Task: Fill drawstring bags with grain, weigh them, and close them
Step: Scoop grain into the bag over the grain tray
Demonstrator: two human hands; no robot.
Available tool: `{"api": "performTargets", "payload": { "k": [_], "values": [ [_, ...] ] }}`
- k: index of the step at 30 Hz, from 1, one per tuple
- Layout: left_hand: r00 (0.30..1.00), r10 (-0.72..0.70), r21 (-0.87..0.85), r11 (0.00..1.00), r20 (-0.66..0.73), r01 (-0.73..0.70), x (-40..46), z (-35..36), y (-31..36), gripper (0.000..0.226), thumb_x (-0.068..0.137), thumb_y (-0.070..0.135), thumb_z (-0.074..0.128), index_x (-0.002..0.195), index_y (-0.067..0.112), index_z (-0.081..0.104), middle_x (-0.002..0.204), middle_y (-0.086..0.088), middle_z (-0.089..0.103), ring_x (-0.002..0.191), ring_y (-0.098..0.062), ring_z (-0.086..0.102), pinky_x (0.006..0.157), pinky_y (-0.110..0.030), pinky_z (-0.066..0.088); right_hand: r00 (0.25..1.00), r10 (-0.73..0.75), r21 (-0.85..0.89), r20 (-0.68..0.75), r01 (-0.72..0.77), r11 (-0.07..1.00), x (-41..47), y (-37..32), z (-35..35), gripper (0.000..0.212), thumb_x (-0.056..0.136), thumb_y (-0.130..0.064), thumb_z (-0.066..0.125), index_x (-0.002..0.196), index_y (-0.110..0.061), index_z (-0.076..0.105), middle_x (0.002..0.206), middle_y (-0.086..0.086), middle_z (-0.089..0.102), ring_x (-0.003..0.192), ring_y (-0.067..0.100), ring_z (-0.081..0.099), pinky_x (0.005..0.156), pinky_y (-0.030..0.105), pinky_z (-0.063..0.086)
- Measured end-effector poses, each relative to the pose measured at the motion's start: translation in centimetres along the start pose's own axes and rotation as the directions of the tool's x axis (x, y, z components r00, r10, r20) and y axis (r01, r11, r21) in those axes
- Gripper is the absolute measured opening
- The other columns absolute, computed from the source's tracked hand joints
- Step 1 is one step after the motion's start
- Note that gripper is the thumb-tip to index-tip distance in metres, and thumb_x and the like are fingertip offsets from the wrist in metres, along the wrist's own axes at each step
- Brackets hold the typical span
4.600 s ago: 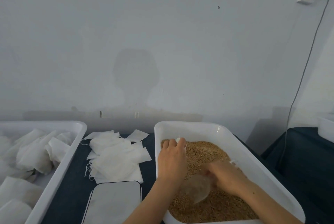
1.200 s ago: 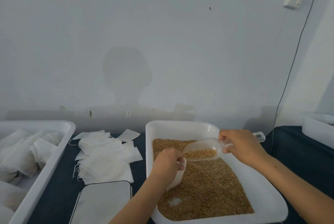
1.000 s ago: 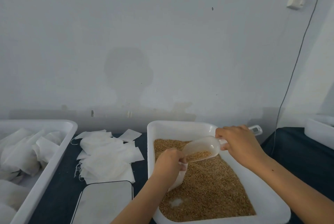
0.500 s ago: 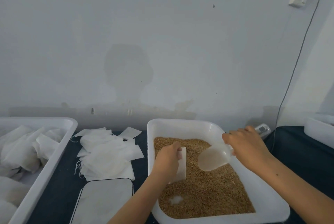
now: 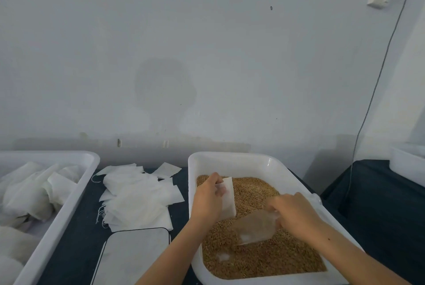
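A white tub (image 5: 250, 161) at centre right holds brown grain (image 5: 264, 259). My left hand (image 5: 208, 197) pinches the top of a small white drawstring bag (image 5: 228, 197), which hangs upright over the grain near the tub's left wall. My right hand (image 5: 295, 213) grips the handle of a clear plastic scoop (image 5: 254, 227). The scoop's mouth points down and left into the grain. A flat white scale (image 5: 134, 257) lies on the dark cloth left of the tub.
A pile of flat empty white bags (image 5: 135, 195) lies behind the scale. A long white tray (image 5: 69, 202) at the left holds filled bags (image 5: 25, 192). Another white container (image 5: 407, 165) stands at the far right. A cable (image 5: 372, 91) hangs down the wall.
The scoop emptied its grain at the bag, then my right hand swung it down and towards me into the grain. My left hand lifted the bag a little and kept hold of it.
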State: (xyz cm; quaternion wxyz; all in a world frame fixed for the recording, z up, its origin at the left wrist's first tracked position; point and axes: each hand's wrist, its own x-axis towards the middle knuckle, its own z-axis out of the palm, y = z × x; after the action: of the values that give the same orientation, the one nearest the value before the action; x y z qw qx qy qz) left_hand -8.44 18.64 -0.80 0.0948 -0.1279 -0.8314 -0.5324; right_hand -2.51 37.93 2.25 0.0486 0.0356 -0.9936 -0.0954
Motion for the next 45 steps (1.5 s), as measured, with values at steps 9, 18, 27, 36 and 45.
{"api": "performTargets", "payload": {
  "k": [9,18,27,36,45],
  "values": [
    [1.000,0.003,0.019,1.000,-0.006,-0.003,-0.1,-0.1,0.1,0.021,0.097,0.007,0.046,0.081,0.021,0.041,0.073,0.007,0.049,0.061,-0.003,0.040,0.052,-0.011,0.031,1.000,-0.001,0.207,0.027,-0.004,0.978,0.0,-1.7,1.6,0.023,0.089,-0.006,0.053,0.096,-0.026,0.062,0.092,-0.008,0.062,0.084,0.006,0.057,0.069,0.018,0.044],
    [0.992,-0.116,-0.358,0.929,-0.045,0.092,-0.2,-1.1,1.2,0.019,0.096,0.010,0.047,0.078,0.014,0.049,0.070,0.004,0.050,0.064,-0.011,0.043,0.056,-0.021,0.034,0.998,-0.002,0.308,0.064,-0.018,0.951,-0.6,-1.1,2.6,0.018,0.090,-0.013,0.054,0.085,-0.030,0.052,0.086,-0.014,0.055,0.077,-0.002,0.050,0.058,0.011,0.031],
    [0.994,0.086,-0.598,0.801,0.068,-0.029,-1.4,-4.3,2.0,0.017,0.094,0.010,0.054,0.077,0.010,0.054,0.059,0.012,0.052,0.056,-0.005,0.043,0.055,-0.017,0.035,0.991,-0.119,0.701,0.061,0.042,0.712,-1.5,-3.4,-0.9,0.032,0.097,-0.037,0.043,0.129,-0.037,0.043,0.130,-0.026,0.046,0.115,-0.015,0.043,0.095,0.010,0.039],
    [0.949,0.276,-0.381,0.869,-0.152,-0.314,-5.4,-12.0,2.1,0.019,0.083,0.016,0.067,0.080,0.034,0.062,0.078,0.011,0.064,0.072,-0.006,0.058,0.066,-0.019,0.046,0.956,0.096,0.944,-0.278,0.254,0.211,-1.0,-14.4,-5.5,0.009,0.089,-0.017,0.062,0.087,-0.015,0.071,0.086,0.004,0.072,0.082,0.018,0.068,0.070,0.034,0.057],
    [0.973,0.044,-0.173,0.981,-0.225,-0.084,-10.0,-16.1,-4.9,0.028,0.078,0.018,0.074,0.060,0.019,0.054,0.049,0.010,0.051,0.048,-0.002,0.042,0.049,-0.015,0.033,0.929,0.204,0.938,-0.308,0.261,0.231,-0.6,-23.1,-2.7,0.032,0.085,-0.017,0.066,0.058,-0.012,0.049,0.054,-0.003,0.049,0.052,0.003,0.043,0.053,0.015,0.035]
  ]
}}
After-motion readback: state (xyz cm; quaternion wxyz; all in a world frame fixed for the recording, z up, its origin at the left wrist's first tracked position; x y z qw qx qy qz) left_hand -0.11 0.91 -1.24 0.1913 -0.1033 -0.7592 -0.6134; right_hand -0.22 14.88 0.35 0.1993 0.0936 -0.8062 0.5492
